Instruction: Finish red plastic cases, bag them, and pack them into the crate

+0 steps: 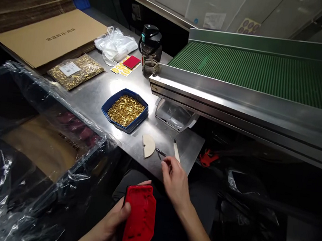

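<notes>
My left hand [113,219] is closed around a red plastic housing [139,218], a hollow tray-like shell with a dark edge, held above my lap. The thumb presses on its left side. Over the table's front edge, my right hand [176,181] has its fingers bent and pinched together; whether anything is between them I cannot make out. Close to those fingertips lie a small dark metal tool [160,151] and a slim pale-handled tool [176,151]. A cream half-round piece [148,146] rests beside them. Behind it stands a blue bin [133,125] filled with small gold-coloured metal parts [126,110].
A green ribbed conveyor [258,75] runs to the right, with a clear tray [175,116] under its frame. Further back are a drink bottle [151,52], white plastic bags [115,45], a bag of gold parts [76,71] and cardboard [51,36]. A plastic-lined box [40,142] stands left.
</notes>
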Demonstrator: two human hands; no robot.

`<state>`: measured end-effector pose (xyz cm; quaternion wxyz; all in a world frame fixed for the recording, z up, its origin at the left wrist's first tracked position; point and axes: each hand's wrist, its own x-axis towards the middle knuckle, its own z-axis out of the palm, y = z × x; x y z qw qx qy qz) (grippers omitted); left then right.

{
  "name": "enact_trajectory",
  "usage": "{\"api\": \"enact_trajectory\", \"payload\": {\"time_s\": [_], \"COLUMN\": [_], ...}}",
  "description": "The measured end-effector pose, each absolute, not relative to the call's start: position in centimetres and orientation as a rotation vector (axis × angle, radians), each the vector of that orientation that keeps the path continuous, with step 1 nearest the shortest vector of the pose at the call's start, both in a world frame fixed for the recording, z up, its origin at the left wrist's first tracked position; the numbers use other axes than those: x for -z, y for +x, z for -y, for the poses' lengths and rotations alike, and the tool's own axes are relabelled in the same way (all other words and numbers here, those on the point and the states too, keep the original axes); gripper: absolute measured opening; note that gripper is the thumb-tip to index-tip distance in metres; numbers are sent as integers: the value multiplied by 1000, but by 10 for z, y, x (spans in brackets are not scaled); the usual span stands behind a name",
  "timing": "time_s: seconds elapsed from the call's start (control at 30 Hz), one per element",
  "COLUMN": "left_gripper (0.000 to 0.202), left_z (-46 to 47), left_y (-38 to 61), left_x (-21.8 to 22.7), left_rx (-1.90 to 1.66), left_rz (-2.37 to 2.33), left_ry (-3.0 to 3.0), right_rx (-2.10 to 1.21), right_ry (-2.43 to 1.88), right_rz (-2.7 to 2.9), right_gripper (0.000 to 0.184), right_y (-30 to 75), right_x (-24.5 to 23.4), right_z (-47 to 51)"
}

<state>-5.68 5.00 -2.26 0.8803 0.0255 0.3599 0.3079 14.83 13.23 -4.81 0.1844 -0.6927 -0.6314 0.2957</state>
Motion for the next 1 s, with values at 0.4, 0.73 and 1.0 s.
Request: {"api": "enact_trajectory", "payload": {"time_s": [0.4,0.73,1.0], "left_gripper": [99,69,66], "left_z": [-78,-79,-82], "left_y": [-37,-39,-39], "left_x": [12,18,16], "left_rx": [-698,-695,-759], "left_rz": [-1051,-850,-691], "left_ry": [251,-8,-24], "right_rx": [-1426,-1713,-2057], "right_ry": [-1509,-1413,-890], "right_rz": [1691,799,-143], "right_gripper": [24,29,31], "right_y": [165,156,155], "right_x": [-10,-1,7], "right_z": [-58,-65,-69]}}
